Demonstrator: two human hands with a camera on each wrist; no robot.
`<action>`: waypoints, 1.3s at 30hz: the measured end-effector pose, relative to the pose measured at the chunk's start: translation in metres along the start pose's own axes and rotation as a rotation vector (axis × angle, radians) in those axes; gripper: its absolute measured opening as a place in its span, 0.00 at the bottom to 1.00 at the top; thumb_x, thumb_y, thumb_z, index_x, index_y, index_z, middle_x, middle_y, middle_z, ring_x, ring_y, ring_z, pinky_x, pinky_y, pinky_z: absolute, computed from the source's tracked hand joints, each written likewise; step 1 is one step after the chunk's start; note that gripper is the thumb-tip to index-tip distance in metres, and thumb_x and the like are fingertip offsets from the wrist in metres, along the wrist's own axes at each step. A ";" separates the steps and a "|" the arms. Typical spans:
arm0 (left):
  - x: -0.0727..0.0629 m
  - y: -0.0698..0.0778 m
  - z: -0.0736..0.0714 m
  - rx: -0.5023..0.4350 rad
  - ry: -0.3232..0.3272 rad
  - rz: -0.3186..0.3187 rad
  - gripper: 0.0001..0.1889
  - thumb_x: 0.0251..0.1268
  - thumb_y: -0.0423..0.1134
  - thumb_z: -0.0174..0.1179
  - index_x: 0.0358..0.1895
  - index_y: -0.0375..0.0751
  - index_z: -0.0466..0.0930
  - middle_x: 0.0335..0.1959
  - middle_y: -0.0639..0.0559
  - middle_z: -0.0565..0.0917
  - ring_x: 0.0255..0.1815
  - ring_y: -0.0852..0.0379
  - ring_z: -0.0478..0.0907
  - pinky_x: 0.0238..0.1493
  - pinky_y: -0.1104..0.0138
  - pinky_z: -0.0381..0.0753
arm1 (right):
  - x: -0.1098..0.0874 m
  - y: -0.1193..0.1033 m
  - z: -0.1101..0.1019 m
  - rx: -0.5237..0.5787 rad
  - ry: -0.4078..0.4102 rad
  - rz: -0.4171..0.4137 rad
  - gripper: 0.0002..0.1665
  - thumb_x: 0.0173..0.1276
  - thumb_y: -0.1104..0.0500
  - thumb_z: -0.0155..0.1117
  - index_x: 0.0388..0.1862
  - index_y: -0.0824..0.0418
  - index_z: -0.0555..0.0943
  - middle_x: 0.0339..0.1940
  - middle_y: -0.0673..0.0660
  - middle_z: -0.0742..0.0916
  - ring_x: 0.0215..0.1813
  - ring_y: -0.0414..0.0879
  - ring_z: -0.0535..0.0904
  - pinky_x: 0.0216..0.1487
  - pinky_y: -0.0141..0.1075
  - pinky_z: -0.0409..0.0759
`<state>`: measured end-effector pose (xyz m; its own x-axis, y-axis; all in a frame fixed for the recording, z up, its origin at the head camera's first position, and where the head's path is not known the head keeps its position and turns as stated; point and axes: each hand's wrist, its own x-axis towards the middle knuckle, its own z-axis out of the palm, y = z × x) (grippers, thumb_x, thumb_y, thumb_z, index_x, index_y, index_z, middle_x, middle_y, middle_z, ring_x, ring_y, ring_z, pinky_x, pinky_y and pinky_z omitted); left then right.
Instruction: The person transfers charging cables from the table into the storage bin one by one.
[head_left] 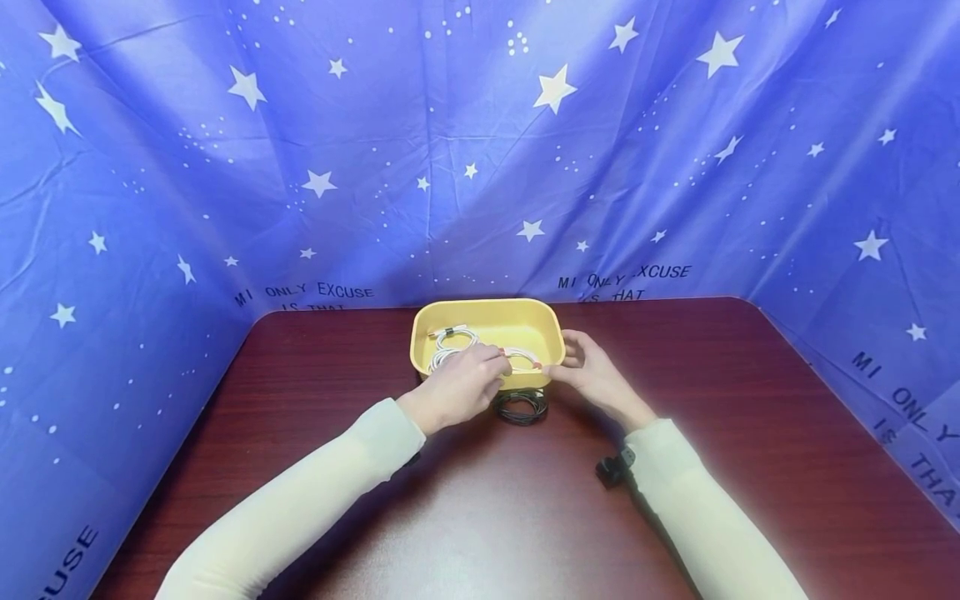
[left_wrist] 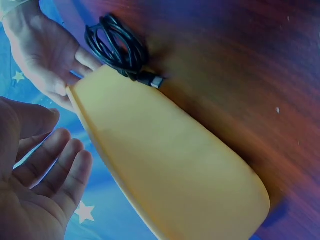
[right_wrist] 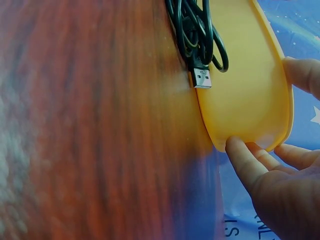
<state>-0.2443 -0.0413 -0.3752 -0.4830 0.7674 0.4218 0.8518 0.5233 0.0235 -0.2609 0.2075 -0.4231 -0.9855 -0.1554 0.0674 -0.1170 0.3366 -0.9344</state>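
A yellow bin (head_left: 487,313) stands toward the back of the table. My left hand (head_left: 463,382) hovers over its front rim; in the left wrist view its fingers are loosely bent, with nothing between thumb and fingertips. At the bin's right end, my right hand (head_left: 598,379) holds the corner, thumb at the rim and fingers against the outer wall. Inside lie white coiled cables (head_left: 454,338) on the left and a pale cable with reddish ends (head_left: 523,355) on the right, partly hidden by my left hand. A black USB cable (right_wrist: 194,30) is coiled against the bin's front.
The dark red wooden table (head_left: 480,517) extends in front of the bin and to both sides. A blue curtain with white stars (head_left: 427,125) hangs close behind the table's back edge and along the sides.
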 end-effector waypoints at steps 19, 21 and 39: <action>-0.009 0.019 0.014 -0.005 -0.096 0.034 0.05 0.58 0.34 0.63 0.37 0.44 0.82 0.36 0.56 0.78 0.39 0.58 0.76 0.44 0.67 0.77 | -0.001 0.000 0.000 0.008 0.001 -0.010 0.48 0.56 0.61 0.71 0.71 0.68 0.58 0.62 0.71 0.74 0.60 0.63 0.74 0.59 0.49 0.75; -0.010 0.019 0.017 -0.014 -0.111 0.026 0.05 0.58 0.35 0.63 0.37 0.45 0.82 0.36 0.56 0.78 0.40 0.59 0.77 0.44 0.67 0.78 | -0.001 0.000 0.000 0.006 0.000 -0.010 0.48 0.56 0.60 0.71 0.71 0.68 0.57 0.63 0.71 0.73 0.60 0.63 0.73 0.59 0.49 0.74; -0.008 0.019 0.035 -0.016 -0.212 -0.008 0.10 0.55 0.37 0.67 0.40 0.52 0.84 0.36 0.59 0.79 0.40 0.59 0.78 0.44 0.65 0.78 | -0.007 -0.014 0.000 0.053 -0.022 -0.002 0.47 0.57 0.64 0.70 0.71 0.71 0.56 0.63 0.74 0.71 0.62 0.67 0.71 0.61 0.53 0.71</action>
<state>-0.2315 -0.0250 -0.4104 -0.5200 0.8250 0.2213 0.8502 0.5248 0.0416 -0.2525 0.2040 -0.4104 -0.9823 -0.1768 0.0618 -0.1115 0.2868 -0.9515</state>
